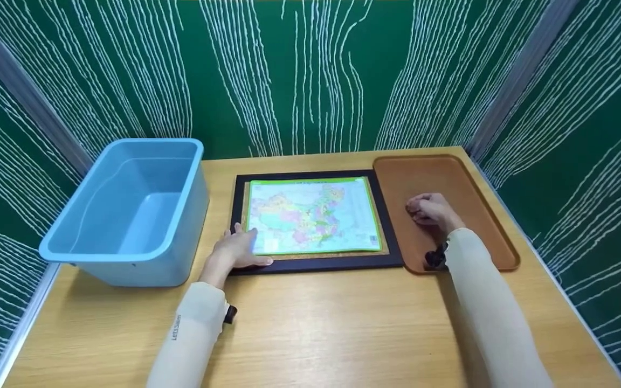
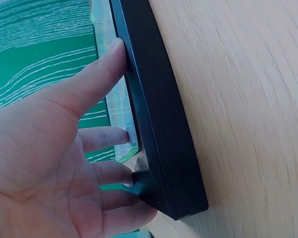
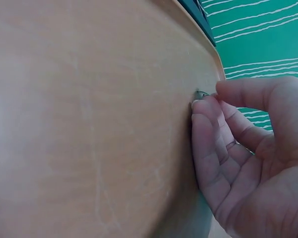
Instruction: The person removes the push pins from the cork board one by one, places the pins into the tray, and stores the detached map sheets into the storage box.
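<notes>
The left hand (image 1: 235,251), grip spread, seemingly steadies the black rectangular frame (image 1: 321,263) at its near-left corner, while the right hand (image 1: 434,211), grip closed, pinches a tiny dark object (image 3: 202,94) over the brown tray (image 1: 423,172) at right.

A black frame (image 1: 321,263) lies flat, a green-edged, many-coloured map (image 1: 310,215) inside it. Just beside, at three o'clock, lies a brown tray (image 1: 440,173); toward its nine-o'clock side, an indistinct tiny thing (image 3: 201,93).
</notes>
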A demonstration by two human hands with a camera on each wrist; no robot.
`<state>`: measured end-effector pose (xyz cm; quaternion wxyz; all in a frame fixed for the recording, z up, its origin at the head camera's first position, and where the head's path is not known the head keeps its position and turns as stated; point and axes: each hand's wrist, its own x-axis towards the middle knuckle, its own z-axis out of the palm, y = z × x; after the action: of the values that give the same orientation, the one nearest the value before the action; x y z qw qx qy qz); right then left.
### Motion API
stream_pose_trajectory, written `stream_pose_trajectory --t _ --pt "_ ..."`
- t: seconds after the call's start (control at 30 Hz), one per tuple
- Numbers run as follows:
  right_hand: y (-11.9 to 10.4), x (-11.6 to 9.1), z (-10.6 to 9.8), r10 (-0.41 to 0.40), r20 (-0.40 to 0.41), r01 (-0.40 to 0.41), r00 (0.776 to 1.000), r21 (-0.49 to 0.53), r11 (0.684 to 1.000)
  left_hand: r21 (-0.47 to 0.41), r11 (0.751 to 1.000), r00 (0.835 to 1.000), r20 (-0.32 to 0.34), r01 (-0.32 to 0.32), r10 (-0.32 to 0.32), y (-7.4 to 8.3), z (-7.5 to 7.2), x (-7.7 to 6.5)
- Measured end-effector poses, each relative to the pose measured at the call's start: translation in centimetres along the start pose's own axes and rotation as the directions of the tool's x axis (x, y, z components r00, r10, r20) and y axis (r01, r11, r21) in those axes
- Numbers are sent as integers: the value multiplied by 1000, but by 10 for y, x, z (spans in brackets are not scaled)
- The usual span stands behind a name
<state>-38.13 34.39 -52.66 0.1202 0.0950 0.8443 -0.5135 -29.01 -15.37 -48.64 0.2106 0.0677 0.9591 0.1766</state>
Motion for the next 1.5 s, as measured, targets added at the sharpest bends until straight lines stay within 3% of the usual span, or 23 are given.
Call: stream_pose_trajectory --t 0.2,0.47,0.67,0.97,1.13,1.3,1.5 --pt "-4 -2 -5 15 31 -18 999 95 995 7 1000 1000 -3 5 -5 0 -3 0" --pt "-11 -13 -9 54 102 -83 993 301 950 10 1000 1000 10 -8 8 1 -2 -2" --pt "-29 -25 12 -21 132 -8 991 213 977 -9 1000 1000 2 -22 22 0 -1 -3" --pt "-51 -49 48 -97 246 68 964 124 990 -26 998 997 -53 -65 63 -4 4 -5" --pt "-57 -56 63 -156 171 144 973 80 986 -29 995 988 -121 -97 93 0 4 -6" --pt "-59 -60 71 -209 84 208 974 28 978 -64 989 969 -215 -137 120 7 -3 -6" --pt "-58 -60 77 -206 66 206 976 10 979 -110 984 968 -223 -140 112 7 -4 -5"
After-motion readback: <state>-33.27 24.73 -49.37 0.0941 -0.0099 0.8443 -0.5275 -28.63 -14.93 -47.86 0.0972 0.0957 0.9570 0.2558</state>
